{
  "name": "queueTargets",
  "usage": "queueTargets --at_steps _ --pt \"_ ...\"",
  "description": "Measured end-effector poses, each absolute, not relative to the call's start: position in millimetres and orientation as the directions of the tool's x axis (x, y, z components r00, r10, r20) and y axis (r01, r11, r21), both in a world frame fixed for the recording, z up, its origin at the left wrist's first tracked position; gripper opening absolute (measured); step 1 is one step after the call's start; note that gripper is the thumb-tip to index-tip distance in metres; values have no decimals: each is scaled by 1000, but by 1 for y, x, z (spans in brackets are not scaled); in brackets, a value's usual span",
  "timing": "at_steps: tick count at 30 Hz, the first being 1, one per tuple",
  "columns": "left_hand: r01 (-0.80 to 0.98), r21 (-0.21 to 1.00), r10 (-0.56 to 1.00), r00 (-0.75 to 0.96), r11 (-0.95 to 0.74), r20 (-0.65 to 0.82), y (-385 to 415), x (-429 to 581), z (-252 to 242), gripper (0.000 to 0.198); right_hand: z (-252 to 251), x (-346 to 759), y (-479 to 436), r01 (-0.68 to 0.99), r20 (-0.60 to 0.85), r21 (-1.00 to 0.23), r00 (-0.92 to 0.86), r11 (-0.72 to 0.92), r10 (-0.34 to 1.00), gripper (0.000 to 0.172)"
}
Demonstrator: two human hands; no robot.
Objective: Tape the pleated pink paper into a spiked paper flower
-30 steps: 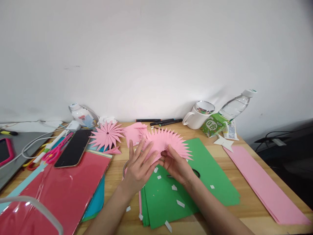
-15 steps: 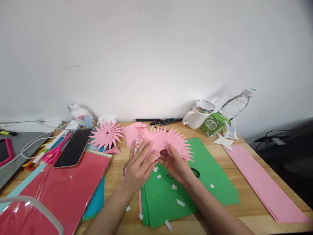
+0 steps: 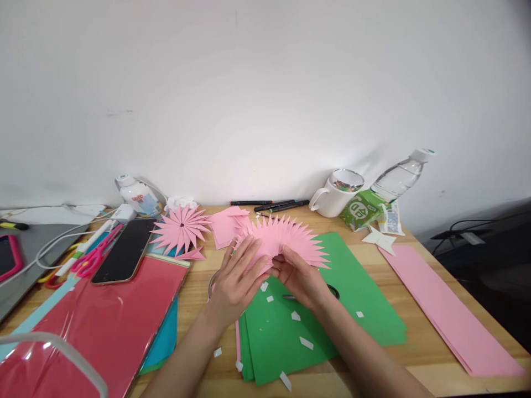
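Between my two hands is a pink folded-paper fan (image 3: 298,237) with many pointed tips, curved in an arc above the green paper (image 3: 360,298). My left hand (image 3: 236,273) grips its left part, fingers lying across the folds. With thumb and fingers my right hand (image 3: 302,279) pinches the fan near its inner edge. Part of a pair of scissors (image 3: 333,292) shows behind my right wrist, lying on the green paper. Farther left rests a finished-looking pink paper pinwheel star (image 3: 181,225), with a loose folded pink piece (image 3: 193,254) below it.
Left are a phone (image 3: 123,251), pink scissors (image 3: 96,257), red paper in a clear sleeve (image 3: 103,309) and a white bottle (image 3: 140,196). Along the wall lie several markers (image 3: 282,205). Right stand a white mug (image 3: 338,193), green box (image 3: 363,210), water bottle (image 3: 402,177) and pink strips (image 3: 448,309).
My right thumb has shifted slightly left along the inner edge, and the gap at the fan's centre looks smaller. My left hand has barely moved.
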State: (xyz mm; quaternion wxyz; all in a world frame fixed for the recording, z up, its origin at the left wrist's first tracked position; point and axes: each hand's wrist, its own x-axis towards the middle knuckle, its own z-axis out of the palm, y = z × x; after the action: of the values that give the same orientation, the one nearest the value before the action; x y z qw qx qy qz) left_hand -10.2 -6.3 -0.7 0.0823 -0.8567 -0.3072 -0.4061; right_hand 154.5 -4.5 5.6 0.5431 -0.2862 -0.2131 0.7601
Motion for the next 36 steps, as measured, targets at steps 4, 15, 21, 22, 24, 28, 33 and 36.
queueTargets --at_steps 4,15,21,22,24,28,33,36 --pt "564 158 470 465 -811 751 -7 -9 0 37 4 154 -4 -708 -211 -626 -248 -326 945 19" --pt "2 999 998 -31 -52 52 7 -12 -8 53 -8 160 6 -598 -370 -642 -305 -479 878 27" --pt "-83 993 996 -17 88 -90 3 -8 -1 59 -6 160 10 -572 -527 -656 -120 -493 841 27" --pt "-81 993 996 -23 87 -89 2 -7 1 60 -4 159 9 -572 -529 -660 -107 -487 842 28" --pt "-73 994 996 -42 81 -84 1 -6 3 60 -2 159 7 -570 -530 -676 -65 -467 846 29" --pt "-33 997 997 -28 76 -77 -1 -4 1 60 2 156 1 -571 -535 -714 72 -405 842 22" --pt "73 994 997 -16 81 -80 -1 -5 -6 63 5 157 -6 -588 -548 -705 97 -397 831 17" --pt "122 989 996 -1 87 -88 -1 -6 -10 60 3 163 -9 -558 -548 -719 89 -414 832 12"
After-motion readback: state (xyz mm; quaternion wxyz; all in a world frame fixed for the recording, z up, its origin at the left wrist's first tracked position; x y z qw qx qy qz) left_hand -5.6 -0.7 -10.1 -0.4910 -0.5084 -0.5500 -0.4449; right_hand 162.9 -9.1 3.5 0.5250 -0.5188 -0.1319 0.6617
